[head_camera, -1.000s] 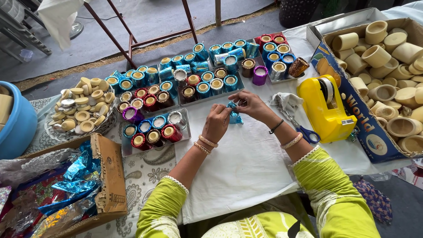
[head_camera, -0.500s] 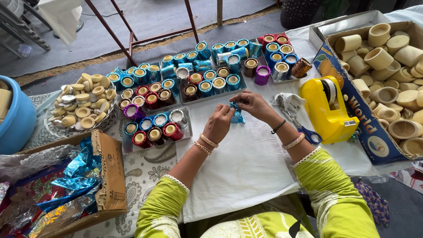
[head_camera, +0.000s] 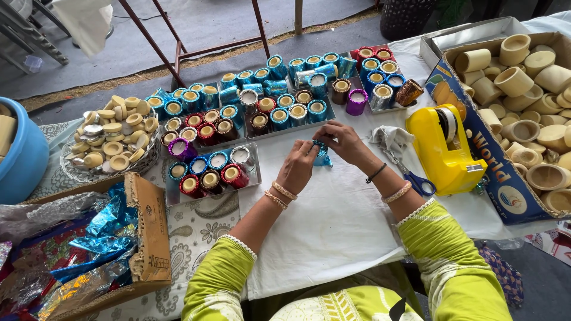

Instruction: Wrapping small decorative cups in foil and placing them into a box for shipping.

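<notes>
My left hand (head_camera: 298, 168) and my right hand (head_camera: 344, 141) meet over the white cloth (head_camera: 333, 226) and together pinch a small cup wrapped in shiny blue foil (head_camera: 322, 153). Both wrists wear bangles and the sleeves are green. Just beyond my hands, trays (head_camera: 253, 178) hold several small cups covered in blue, red, purple and silver foil (head_camera: 205, 172). A yellow tape dispenser (head_camera: 446, 151) stands to the right of my right hand, with blue-handled scissors (head_camera: 416, 180) lying beside it.
A cardboard box of plain beige cups (head_camera: 523, 119) fills the right side. At the left are a bowl of plain cups (head_camera: 113, 139), a blue tub (head_camera: 21, 154) and a cardboard box of coloured foil sheets (head_camera: 89, 238). Metal chair legs (head_camera: 178, 53) stand on the floor beyond.
My hands keep working the blue foil around the cup at the same spot; the fingers have shifted slightly. Nothing else has moved.
</notes>
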